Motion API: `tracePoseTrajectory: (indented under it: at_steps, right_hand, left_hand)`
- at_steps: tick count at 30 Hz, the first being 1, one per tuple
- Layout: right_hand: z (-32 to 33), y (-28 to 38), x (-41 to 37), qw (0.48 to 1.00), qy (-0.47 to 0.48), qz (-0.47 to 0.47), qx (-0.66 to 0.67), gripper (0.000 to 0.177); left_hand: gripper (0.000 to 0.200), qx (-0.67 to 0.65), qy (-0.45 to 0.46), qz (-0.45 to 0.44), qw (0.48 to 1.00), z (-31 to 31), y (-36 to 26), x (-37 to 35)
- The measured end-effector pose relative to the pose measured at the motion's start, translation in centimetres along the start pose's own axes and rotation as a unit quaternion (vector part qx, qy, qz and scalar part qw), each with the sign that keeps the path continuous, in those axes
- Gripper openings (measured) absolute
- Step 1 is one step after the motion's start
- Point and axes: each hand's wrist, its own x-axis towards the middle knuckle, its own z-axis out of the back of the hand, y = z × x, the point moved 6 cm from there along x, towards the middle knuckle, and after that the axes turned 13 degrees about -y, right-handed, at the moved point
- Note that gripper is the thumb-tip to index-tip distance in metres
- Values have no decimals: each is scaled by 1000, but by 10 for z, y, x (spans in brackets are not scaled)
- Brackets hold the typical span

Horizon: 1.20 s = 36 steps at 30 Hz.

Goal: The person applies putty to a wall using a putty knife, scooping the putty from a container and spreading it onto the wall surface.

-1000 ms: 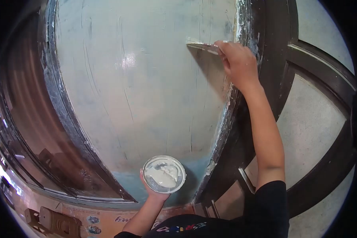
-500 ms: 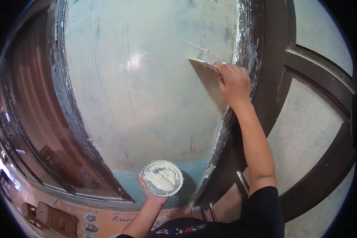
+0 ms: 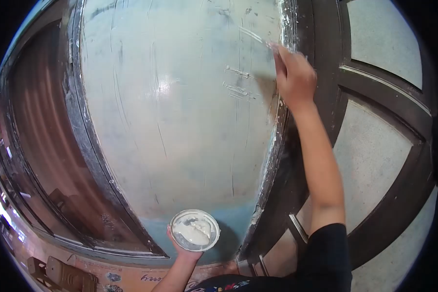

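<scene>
Two hands: both occupied, one high, one low.
Right hand [image 3: 294, 73]: raised at the upper right of the pale panel [image 3: 180, 121], fingers clenched around a putty knife [image 3: 255, 35].
Knife direction: thin blade against the panel, long axis slanting up and left, away from the fingers; probably laid shallow to spread filler thinly.
Left hand [image 3: 182, 250]: cupped under a round dish [image 3: 194, 229] of white filler, held level near the panel's foot, likely for easy reloading.
Ridges [image 3: 238, 85]: two raised streaks just left of the right hand.
Frame [image 3: 321, 97]: dark wood, smeared white.
</scene>
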Motion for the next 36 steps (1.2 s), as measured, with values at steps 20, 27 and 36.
tracePoseTrajectory:
  at_steps: [20,27,36]
  right_hand:
    - [-140,-32,116,985,147,-83,28,22]
    - [-128,-20,50,992,105,69,-23,31]
    - [-63,19,-73,974,224,28,-21,38]
  left_hand:
    - [76,-38,-52,-45,997,28,6,-1]
    - [73,0,-61,-6,998,32,13,-7]
    - [77,26,-67,72,995,49,18,-38]
